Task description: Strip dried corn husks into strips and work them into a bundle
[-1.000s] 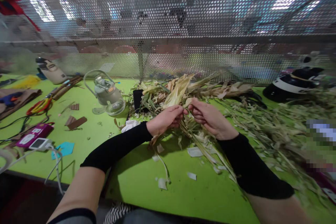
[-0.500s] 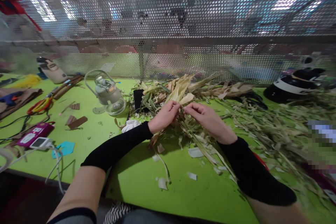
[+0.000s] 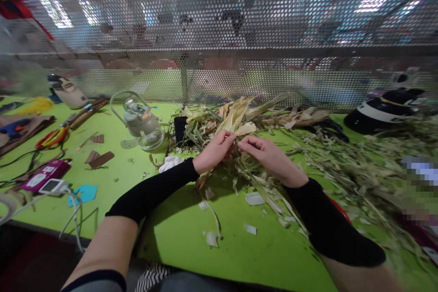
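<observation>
A bundle of dried corn husks fans upward from between my hands at the middle of the table. My left hand is closed around the lower part of the bundle, thumb on top. Beside it, my right hand pinches at the same spot, thumb and forefinger together; whatever small piece lies between those fingertips is too fine to make out. Thin dry stalks and leaves trail below my hands toward the right. Black sleeves cover both forearms.
Dried plant stalks spread over the right side, near a black and white rounded object. Left stand a glass jar with a handle, orange-handled scissors and a purple power strip with cables. A perforated metal screen closes off the back.
My right hand has shifted very slightly left, toward my left hand. The husk bundle stays in place, and everything else looks the same.
</observation>
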A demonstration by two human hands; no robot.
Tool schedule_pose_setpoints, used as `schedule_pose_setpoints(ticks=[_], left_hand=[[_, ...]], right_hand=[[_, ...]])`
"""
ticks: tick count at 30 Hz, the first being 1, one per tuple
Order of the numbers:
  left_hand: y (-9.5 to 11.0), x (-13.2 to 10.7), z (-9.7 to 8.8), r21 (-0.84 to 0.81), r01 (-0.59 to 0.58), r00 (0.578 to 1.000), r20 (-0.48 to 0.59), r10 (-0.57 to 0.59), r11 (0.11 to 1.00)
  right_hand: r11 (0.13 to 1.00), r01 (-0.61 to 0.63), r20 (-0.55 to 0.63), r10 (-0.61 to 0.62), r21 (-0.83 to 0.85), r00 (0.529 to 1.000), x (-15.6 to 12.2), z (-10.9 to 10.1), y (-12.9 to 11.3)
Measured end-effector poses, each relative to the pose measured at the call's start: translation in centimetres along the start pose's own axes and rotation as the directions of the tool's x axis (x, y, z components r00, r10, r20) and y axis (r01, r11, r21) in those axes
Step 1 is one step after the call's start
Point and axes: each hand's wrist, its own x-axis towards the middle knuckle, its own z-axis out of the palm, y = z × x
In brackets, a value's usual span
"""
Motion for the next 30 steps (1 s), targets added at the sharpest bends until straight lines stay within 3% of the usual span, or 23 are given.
schedule_pose_setpoints(ticks=[3, 7, 10, 13, 18, 23, 26, 30], left_hand=[[-0.2, 0.1, 0.0, -0.001, -0.001, 1.0, -0.003, 0.001, 1.0], [-0.5, 0.0, -0.1, -0.047, 0.005, 0.999, 0.054, -0.002, 0.999], [-0.5, -0.2, -0.2, -0.052, 0.001, 0.991, 0.131, 0.006, 0.999], [-0.5, -0.4, -0.2, 0.008, -0.054, 0.986, 0.156, 0.052, 0.999], [-1.2, 0.0, -0.4, 0.138, -0.17, 0.985, 0.045, 0.166, 0.976], [-1.7, 0.7, -1.0, 0.283, -0.277, 0.956, -0.013, 0.293, 0.918], [-1.4, 0.8, -1.3, 0.41, -0.312, 0.94, 0.0, 0.342, 0.857], [-0.7, 0.8, -1.9, 0.669, -0.317, 0.929, 0.078, 0.361, 0.672]], right_hand=[[0.999, 0.037, -0.071, -0.035, 0.036, 0.997, -0.2, -0.2, -0.1], [0.976, 0.217, -0.177, -0.219, -0.034, 0.96, 0.1, 0.2, 0.1], [0.948, 0.144, -0.205, -0.087, 0.285, 0.975, 0.3, 0.9, 0.4], [0.808, 0.069, -0.193, 0.056, 0.585, 0.98, 0.4, 1.5, 0.4], [0.71, 0.028, -0.174, 0.134, 0.703, 0.976, 0.2, 2.2, -0.4], [0.66, -0.026, -0.141, 0.198, 0.751, 0.97, -0.4, 2.9, -1.1], [0.67, -0.034, -0.143, 0.208, 0.742, 0.968, -0.5, 3.2, -1.2], [0.832, -0.023, -0.169, 0.139, 0.554, 0.976, -0.5, 2.9, -1.0]])
